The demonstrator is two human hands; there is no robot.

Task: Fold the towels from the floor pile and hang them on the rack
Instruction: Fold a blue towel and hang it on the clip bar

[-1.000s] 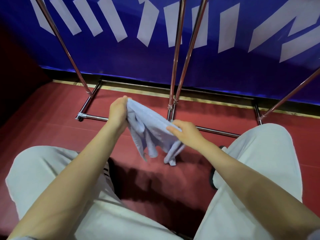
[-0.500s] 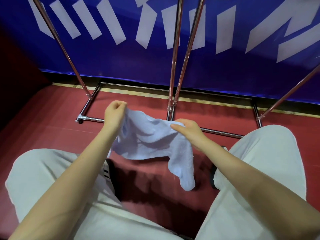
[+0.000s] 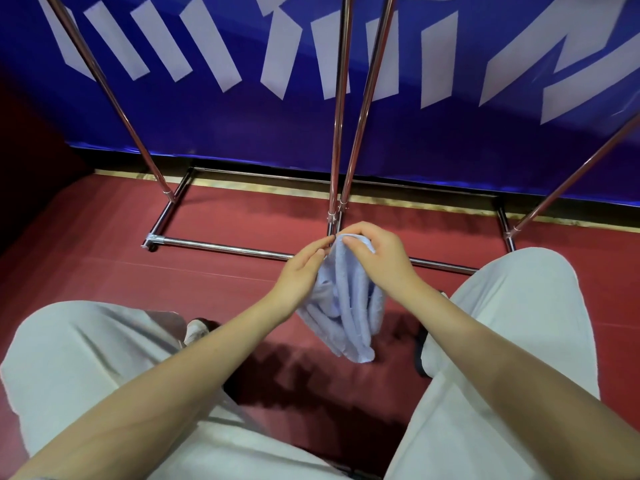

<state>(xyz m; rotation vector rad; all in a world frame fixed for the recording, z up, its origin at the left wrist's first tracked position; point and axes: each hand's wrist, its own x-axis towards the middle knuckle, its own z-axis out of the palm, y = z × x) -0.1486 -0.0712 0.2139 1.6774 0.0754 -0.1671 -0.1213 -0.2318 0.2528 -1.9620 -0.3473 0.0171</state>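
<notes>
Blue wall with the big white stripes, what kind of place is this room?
Probably a staged indoor set, not a home laundry room, though that is a guess. A big blue banner with white shapes covers the wall, shiny metal racks stand on a plain red floor, and two hands hold a light blue towel.
</notes>
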